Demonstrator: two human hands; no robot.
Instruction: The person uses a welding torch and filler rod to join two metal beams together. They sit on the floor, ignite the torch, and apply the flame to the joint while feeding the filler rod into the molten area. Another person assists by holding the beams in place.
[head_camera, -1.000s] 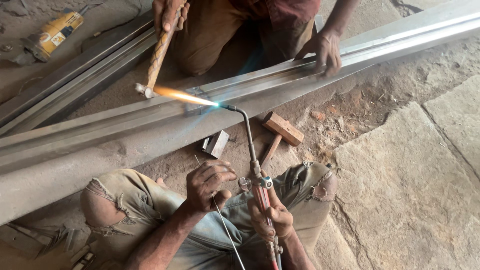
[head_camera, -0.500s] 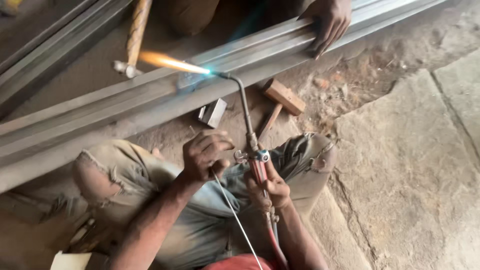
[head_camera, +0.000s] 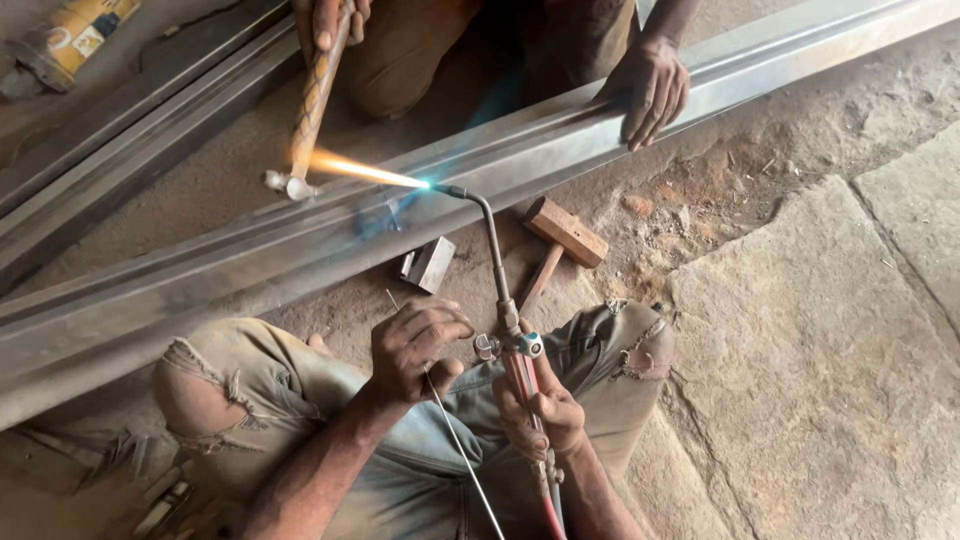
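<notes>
Orange flame (head_camera: 365, 172) shoots from the bent-necked gas torch (head_camera: 492, 250) gripped in the right hand (head_camera: 541, 408) — aimed across the long grey steel beam (head_camera: 300, 250); the left hand (head_camera: 415, 345) pinches a thin wire rod (head_camera: 462, 448).

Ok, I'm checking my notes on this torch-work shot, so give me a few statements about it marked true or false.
1. The right hand grips the torch handle. True.
2. The torch is unlit. False: a flame leaves its tip.
3. The left hand holds a thin wire rod. True.
4. The wooden mallet lies on the steel beam. False: it lies on the ground beside it.
5. Another person's hand rests on the beam. True.
</notes>
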